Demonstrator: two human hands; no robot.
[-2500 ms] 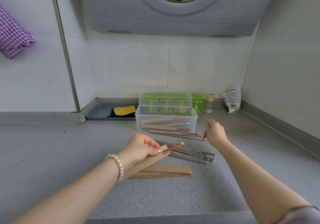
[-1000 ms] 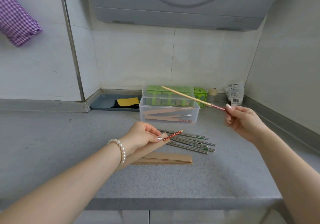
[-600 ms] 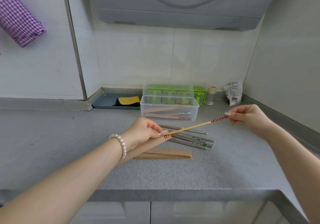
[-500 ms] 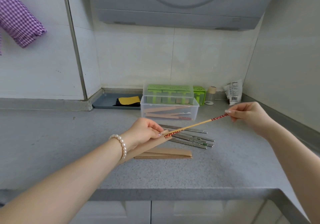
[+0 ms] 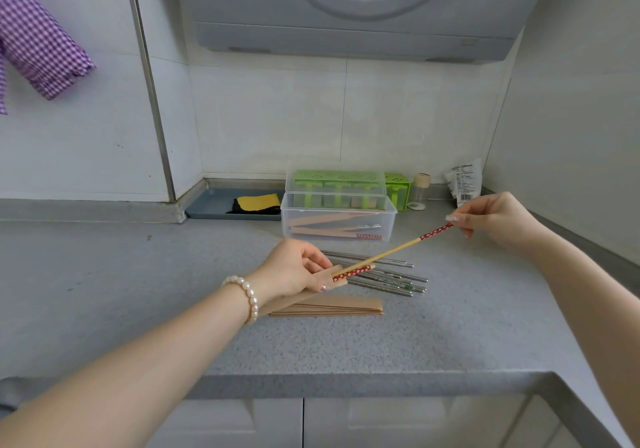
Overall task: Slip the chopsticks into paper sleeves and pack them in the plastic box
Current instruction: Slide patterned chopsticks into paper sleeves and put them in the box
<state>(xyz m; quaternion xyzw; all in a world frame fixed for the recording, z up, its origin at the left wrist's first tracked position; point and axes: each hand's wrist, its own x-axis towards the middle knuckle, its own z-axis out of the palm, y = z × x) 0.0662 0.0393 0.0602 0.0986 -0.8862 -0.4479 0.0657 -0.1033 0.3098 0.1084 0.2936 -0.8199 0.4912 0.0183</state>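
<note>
Pinching a brown paper sleeve (image 5: 298,300) in my left hand (image 5: 294,271) at frame centre, one red-patterned chopstick (image 5: 353,272) already inside, I hold a second wooden chopstick (image 5: 391,250) by its red end in my right hand (image 5: 495,220), tip at the sleeve mouth. Behind, the plastic box (image 5: 337,220) holds sleeved pairs; steel chopsticks (image 5: 388,278) and spare sleeves (image 5: 332,307) lie on the table (image 5: 138,291).

One head-worn view looks forward and down across the grey counter (image 5: 381,343) toward the plastic box (image 5: 337,220) (wide-angle, arm's reach).
</note>
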